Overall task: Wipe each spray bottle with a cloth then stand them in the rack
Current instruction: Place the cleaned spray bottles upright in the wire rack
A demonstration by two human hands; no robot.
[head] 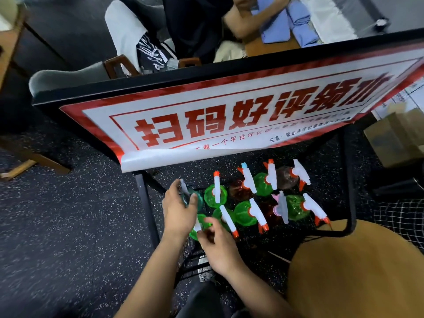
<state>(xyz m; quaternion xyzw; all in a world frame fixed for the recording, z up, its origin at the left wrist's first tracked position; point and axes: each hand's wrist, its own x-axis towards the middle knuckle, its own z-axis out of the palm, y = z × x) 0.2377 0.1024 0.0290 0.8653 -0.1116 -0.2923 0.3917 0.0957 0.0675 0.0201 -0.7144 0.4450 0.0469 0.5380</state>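
My left hand (177, 210) is wrapped around a teal spray bottle (195, 198) at the rack's (195, 255) left end. Just at its 5 o'clock, my right hand (218, 244) pinches the white top of a green spray bottle (199, 227). I see no cloth. The other spray bottles (270, 198) stand packed in two rows toward 3 o'clock. I think a bump from my hands could knock the tight neighbours over, or a long nozzle could catch on another.
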